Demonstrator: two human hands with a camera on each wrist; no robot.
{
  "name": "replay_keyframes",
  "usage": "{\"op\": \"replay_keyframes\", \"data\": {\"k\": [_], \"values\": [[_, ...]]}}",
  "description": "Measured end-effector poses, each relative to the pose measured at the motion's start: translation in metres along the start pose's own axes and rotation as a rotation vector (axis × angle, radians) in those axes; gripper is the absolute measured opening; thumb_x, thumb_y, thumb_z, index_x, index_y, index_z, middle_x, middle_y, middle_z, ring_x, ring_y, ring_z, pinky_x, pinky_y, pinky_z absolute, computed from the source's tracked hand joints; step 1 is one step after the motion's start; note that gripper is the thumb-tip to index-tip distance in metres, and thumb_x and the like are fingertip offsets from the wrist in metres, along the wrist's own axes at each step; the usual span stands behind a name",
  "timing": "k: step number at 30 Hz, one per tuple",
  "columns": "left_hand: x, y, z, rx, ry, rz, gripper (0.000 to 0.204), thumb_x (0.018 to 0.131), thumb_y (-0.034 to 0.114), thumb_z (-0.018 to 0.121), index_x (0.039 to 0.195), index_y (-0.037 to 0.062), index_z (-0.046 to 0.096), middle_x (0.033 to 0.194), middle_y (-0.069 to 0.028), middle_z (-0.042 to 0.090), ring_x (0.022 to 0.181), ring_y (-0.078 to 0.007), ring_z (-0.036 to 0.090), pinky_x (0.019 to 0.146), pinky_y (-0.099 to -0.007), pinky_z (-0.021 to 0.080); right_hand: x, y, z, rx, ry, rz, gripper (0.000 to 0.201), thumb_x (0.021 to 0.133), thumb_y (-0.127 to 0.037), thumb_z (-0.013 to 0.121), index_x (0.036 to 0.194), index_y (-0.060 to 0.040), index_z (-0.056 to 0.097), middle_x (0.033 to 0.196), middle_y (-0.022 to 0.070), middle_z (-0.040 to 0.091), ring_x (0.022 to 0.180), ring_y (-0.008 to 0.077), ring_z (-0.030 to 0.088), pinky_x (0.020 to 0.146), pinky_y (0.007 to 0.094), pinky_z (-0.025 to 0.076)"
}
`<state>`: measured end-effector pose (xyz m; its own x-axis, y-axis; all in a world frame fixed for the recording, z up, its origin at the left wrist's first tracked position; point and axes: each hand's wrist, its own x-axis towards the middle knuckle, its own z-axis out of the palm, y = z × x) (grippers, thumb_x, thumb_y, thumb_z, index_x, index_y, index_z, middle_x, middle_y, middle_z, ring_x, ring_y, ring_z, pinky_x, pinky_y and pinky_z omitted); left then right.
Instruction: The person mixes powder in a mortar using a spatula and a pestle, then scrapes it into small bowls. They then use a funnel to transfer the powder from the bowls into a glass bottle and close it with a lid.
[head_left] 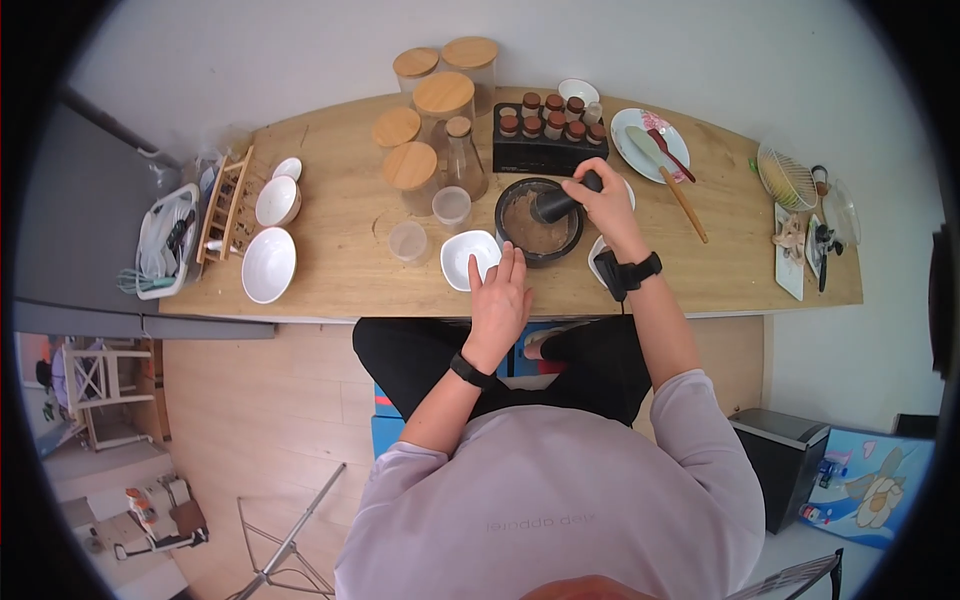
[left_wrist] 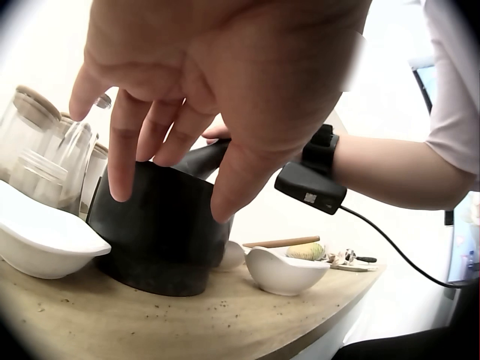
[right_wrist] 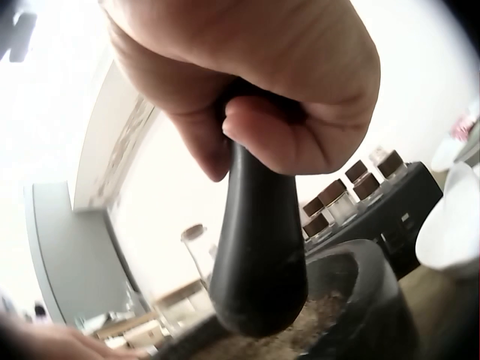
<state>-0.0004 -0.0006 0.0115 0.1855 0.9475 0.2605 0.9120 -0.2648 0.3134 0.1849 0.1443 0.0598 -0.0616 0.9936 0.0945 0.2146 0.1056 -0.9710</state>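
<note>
A black mortar (head_left: 574, 240) on the wooden table holds brown ground material (head_left: 530, 232). The right hand (head_left: 605, 205) grips the black pestle (head_left: 556, 205), whose rounded end is down in the mortar; in the right wrist view the fingers of the right hand (right_wrist: 262, 82) curl round the top of the pestle (right_wrist: 259, 247). At the mortar's near left side is the left hand (head_left: 500, 305), fingers extended; in the left wrist view the left hand (left_wrist: 217, 82) spreads its fingers against or just before the mortar wall (left_wrist: 161, 232). Whether they touch is unclear.
A white square bowl (head_left: 470, 258) stands left of the mortar, with clear cups (head_left: 408, 242) and wooden-lidded jars (head_left: 411, 166) beyond. Behind is a black spice rack (head_left: 545, 155). A floral plate (head_left: 630, 125) with utensils lies back right. White bowls (head_left: 269, 265) stand at the left.
</note>
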Motion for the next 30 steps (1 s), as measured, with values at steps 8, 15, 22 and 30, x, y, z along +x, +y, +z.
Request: {"op": "replay_keyframes", "data": {"k": [8,15,22,30], "values": [[0.000,0.000,0.002,0.016,0.000,0.033,0.065,0.081,0.018,0.073,0.137,-0.0040,0.049,0.141,-0.0201,0.052,0.111,-0.0289,0.061,0.117,-0.0562,0.023,-0.062,0.054,-0.047,1.476,0.397,0.530,0.016,0.093,-0.011,0.068,0.087,-0.0108,0.053,0.071,0.0004,0.053,0.050,0.0086,0.042,0.044,0.0198,0.034],[0.001,0.000,0.001,0.035,-0.019,0.046,0.066,0.082,0.018,0.073,0.139,-0.0039,0.048,0.142,-0.0210,0.051,0.112,-0.0307,0.061,0.118,-0.0560,0.022,-0.081,0.103,-0.109,1.665,0.782,0.470,0.017,0.093,-0.009,0.065,0.088,-0.0097,0.049,0.069,0.0020,0.050,0.048,0.0091,0.041,0.042,0.0213,0.036],[0.001,0.002,0.003,0.069,-0.012,0.053,0.066,0.082,0.020,0.074,0.138,-0.0039,0.049,0.141,-0.0224,0.052,0.112,-0.0315,0.061,0.117,-0.0570,0.022,-0.005,0.100,-0.127,1.445,0.787,0.354,0.018,0.089,-0.006,0.069,0.095,-0.0106,0.052,0.073,0.0014,0.050,0.052,0.0092,0.042,0.044,0.0213,0.037],[0.000,-0.001,0.003,0.067,-0.018,0.059,0.067,0.081,0.020,0.074,0.139,-0.0032,0.048,0.143,-0.0215,0.051,0.112,-0.0319,0.061,0.117,-0.0568,0.022,0.070,0.106,-0.096,0.978,0.941,0.266,0.036,0.082,-0.006,0.073,0.108,-0.0157,0.049,0.092,0.0031,0.054,0.063,0.0125,0.049,0.047,0.0250,0.041]]}}
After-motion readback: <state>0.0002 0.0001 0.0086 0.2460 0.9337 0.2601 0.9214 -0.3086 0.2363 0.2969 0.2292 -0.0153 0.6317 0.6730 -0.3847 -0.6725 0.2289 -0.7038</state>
